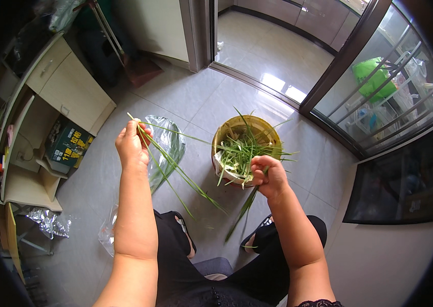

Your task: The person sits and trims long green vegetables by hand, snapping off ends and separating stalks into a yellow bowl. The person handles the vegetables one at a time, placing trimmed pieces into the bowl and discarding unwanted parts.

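Observation:
Several long green stalks with a pale root end (162, 151) are pinched in my left hand (132, 142), their leaves trailing down to the right. My right hand (268, 174) is closed around a bunch of dark green leaves (244, 213) that hangs below it, at the near right edge of a yellow bucket (247, 122). Cut or torn green leaves and pale scraps (241, 151) fill the bucket, and some blades stick out over its rim. Just right of my left hand, a clear plastic bag (164, 138) with long green leaves inside lies on the floor.
A wooden cabinet (74, 84) with a printed box (68, 142) stands at left, near a dustpan (141, 71). Crumpled foil-like plastic (51, 222) lies by the shelf. Ahead is a sliding door frame (339, 57). A dark glossy panel (400, 188) is at right. My slippered feet flank the floor before me.

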The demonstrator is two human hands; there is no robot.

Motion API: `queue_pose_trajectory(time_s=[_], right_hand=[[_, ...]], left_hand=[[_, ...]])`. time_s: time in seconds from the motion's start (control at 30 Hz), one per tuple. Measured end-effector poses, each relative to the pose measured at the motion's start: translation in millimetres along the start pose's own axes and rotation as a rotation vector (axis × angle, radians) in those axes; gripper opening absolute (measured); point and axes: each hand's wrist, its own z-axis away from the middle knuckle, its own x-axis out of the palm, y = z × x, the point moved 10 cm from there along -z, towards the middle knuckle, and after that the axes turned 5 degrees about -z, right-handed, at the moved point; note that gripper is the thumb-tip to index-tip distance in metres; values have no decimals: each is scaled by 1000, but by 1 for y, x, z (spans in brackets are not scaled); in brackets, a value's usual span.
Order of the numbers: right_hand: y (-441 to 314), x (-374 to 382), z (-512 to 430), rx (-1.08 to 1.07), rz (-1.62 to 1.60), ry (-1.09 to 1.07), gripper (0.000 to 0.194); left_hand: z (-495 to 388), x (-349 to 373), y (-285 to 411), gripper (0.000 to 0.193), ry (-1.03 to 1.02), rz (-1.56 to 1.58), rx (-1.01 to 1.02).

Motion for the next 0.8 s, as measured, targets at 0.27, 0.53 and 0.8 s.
queue_pose_trajectory(time_s=[0.27, 0.53, 0.8], right_hand=[[-59, -32, 11, -498, 297, 365, 33], [-49, -28, 3, -425, 320, 335, 30], [-51, -18, 2, -492, 457, 333, 27]], left_hand=[[9, 18, -11, 13, -137, -74, -55], [33, 54, -29, 15, -450, -155, -178], [60, 77, -38, 15, -630, -251, -198]])
